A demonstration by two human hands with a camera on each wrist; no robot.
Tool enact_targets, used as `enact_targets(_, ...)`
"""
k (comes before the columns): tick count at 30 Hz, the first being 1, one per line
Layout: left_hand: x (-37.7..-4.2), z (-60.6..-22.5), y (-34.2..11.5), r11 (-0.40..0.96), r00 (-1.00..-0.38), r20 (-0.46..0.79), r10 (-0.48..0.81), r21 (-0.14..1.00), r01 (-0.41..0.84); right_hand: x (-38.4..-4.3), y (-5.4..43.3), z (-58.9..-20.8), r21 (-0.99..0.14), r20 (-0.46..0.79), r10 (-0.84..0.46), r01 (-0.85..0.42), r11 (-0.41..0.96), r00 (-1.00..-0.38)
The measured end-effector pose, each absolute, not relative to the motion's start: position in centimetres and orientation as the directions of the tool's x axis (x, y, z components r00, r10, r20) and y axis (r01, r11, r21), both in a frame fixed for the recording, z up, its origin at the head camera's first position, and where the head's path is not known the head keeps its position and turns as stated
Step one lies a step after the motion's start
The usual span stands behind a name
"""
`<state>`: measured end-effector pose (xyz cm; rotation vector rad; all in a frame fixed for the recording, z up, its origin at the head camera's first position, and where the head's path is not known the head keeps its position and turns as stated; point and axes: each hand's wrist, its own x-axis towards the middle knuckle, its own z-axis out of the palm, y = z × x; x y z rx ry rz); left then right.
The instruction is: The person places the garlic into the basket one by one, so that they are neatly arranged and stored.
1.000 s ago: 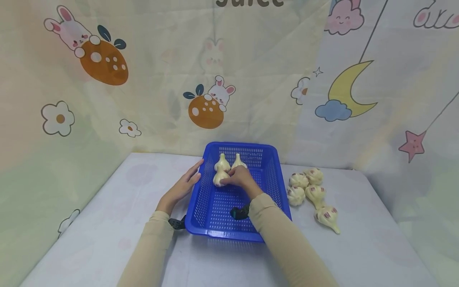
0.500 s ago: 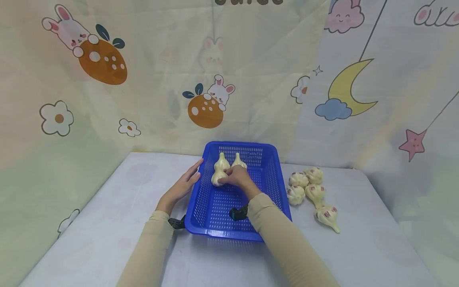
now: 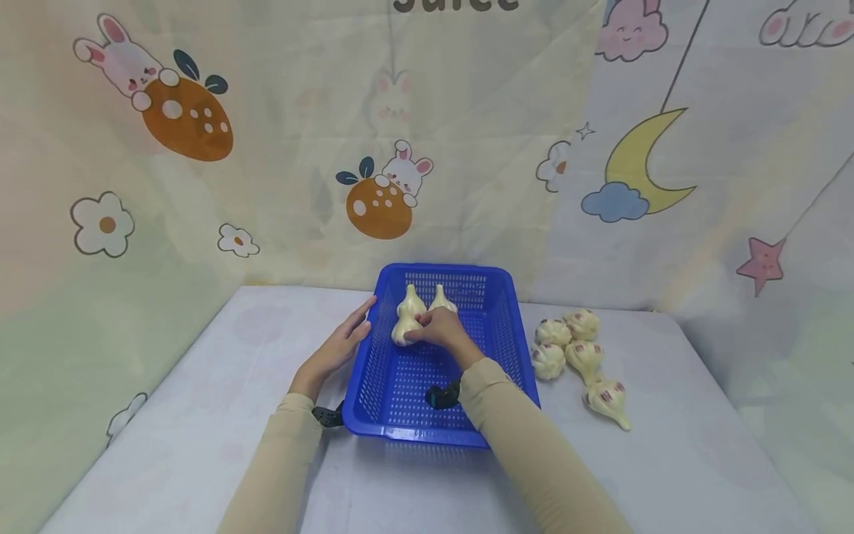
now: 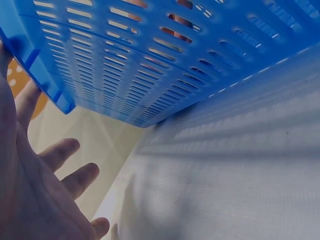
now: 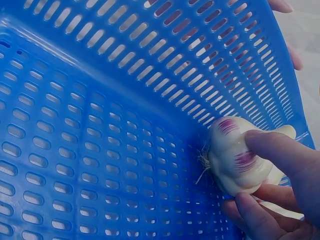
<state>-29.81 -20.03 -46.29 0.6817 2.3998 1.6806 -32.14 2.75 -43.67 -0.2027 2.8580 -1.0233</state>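
Observation:
In the head view, a blue perforated plastic basket (image 3: 434, 435) stands on the table. Its left rim is touched by my left hand (image 3: 333, 350), whose fingers are extended; the left wrist view shows the same hand (image 4: 35, 185) spread beside the outer wall. Inside the basket, my right hand (image 3: 445, 330) pinches a garlic bulb (image 3: 403, 331) between thumb and fingers. The right wrist view has this bulb (image 5: 235, 155) close up, white with purple patches and a root tuft, low by the basket wall. Behind it are a second garlic bulb (image 3: 411, 302) and a third garlic bulb (image 3: 440, 298), partly covered by the hand.
Right of the basket, several more garlic bulbs (image 3: 585, 357) lie grouped on the white-covered table (image 3: 674, 445). A cloth backdrop (image 3: 480, 185) with cartoon prints rises behind and at both sides. Dark wrist devices (image 3: 443, 396) sit at the wrists.
My right hand has shifted the pinched garlic bulb slightly left, toward the basket's left wall. My left hand keeps its place at the rim. The head view has drifted a little.

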Motion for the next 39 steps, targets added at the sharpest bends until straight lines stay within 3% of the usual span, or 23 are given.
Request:
enact_targets(5, -28.5, -44.6, -19.8, 0.273, -0.882, 0.140, 0.449, 0.919, 0.285, -31.9, 2.8, -43.4, -0.651, -0.061, -0.154, -0.078, 0.755, -0.986)
enact_targets(23, -28.3, -44.4, -19.7, 0.249, -0.878, 0.145, 0.456, 0.926, 0.283, -30.6, 4.3, -40.0, -0.674, -0.092, -0.112, -0.020, 0.738, -0.989)
enact_targets(32, -28.3, -44.3, -19.6, 0.238, -0.877, 0.141, 0.460, 0.932, 0.275, -28.5, 6.7, -36.9, -0.701, -0.016, -0.184, -0.120, 0.703, -0.983)
enact_targets(39, -29.1, -45.4, -19.9, 0.243, -0.882, 0.148, 0.447, 0.929, 0.279, -25.4, 10.0, -34.2, -0.786, 0.043, -0.213, -0.165, 0.596, -0.976)
